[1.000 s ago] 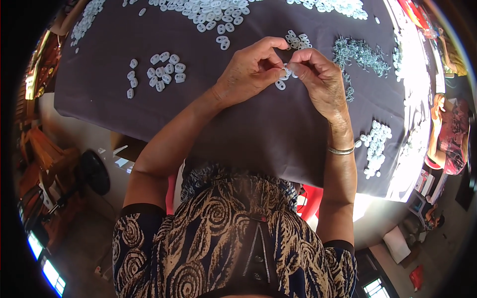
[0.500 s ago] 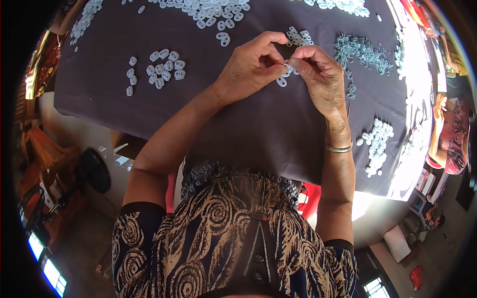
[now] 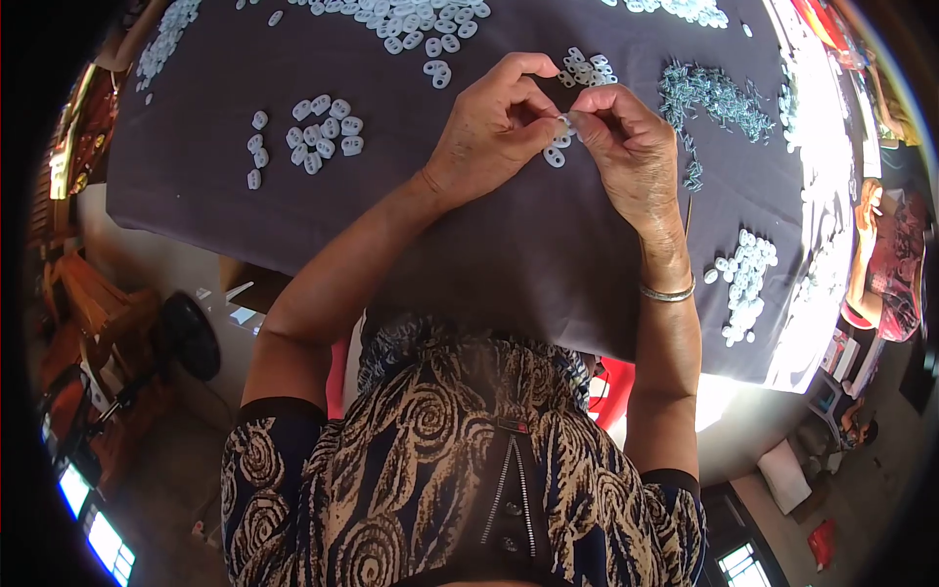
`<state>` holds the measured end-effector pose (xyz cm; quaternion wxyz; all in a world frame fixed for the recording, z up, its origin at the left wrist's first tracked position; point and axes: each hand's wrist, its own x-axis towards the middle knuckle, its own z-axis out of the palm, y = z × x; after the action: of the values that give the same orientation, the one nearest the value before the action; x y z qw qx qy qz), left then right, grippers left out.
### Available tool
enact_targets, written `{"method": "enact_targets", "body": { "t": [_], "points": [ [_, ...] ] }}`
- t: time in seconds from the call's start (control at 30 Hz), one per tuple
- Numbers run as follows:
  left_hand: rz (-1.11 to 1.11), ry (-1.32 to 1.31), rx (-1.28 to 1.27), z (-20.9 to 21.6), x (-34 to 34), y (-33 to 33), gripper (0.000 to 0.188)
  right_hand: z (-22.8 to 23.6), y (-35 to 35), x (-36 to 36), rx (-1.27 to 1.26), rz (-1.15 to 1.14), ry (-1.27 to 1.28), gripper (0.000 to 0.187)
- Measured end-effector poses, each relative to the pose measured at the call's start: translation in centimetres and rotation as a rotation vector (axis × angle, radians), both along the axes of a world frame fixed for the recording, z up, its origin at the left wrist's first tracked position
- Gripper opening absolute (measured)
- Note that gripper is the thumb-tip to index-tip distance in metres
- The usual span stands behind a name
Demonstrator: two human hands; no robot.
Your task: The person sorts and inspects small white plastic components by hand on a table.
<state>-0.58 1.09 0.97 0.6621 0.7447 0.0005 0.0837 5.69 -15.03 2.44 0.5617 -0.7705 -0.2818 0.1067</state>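
Over the dark cloth, my left hand (image 3: 504,127) and my right hand (image 3: 626,147) meet fingertip to fingertip. A small white plastic piece (image 3: 564,121) shows between them, pinched by my left thumb and forefinger. My right thumb and forefinger are pressed together right against it; what lies between them is hidden. Just below the fingertips, loose white two-holed oval pieces (image 3: 555,157) rest on the cloth. Beyond my hands sits a small cluster of similar pieces (image 3: 587,69). A heap of small metal screws (image 3: 714,103) lies to the right of my right hand.
White ovals form a group (image 3: 326,132) at left, a large pile (image 3: 411,18) at the far side and another pile (image 3: 748,279) near my right forearm. A thin stick-like tool (image 3: 689,215) lies beside my right wrist. Another person's arm (image 3: 863,249) is at the far right.
My left hand has shifted slightly up and its fingertips sit closer to the right ones. The white piece between them is now more covered. The piles look the same.
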Motion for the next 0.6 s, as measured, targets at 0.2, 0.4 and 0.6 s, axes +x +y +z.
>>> {"method": "enact_targets", "body": {
  "t": [0.2, 0.4, 0.6],
  "points": [
    [-0.01, 0.001, 0.014, 0.0, 0.1, 0.3, 0.044, 0.2, 0.2, 0.4, -0.1, -0.009, -0.098, 0.005],
    [-0.033, -0.016, 0.094, -0.2, 0.2, 0.5, 0.044, 0.8, 0.3, 0.3, -0.192, 0.023, -0.233, 0.01],
    [-0.035, -0.024, 0.11, 0.0, 0.5, 1.0, 0.045, 0.7, 0.3, 0.3, -0.096, 0.02, -0.187, 0.012]
  ]
}}
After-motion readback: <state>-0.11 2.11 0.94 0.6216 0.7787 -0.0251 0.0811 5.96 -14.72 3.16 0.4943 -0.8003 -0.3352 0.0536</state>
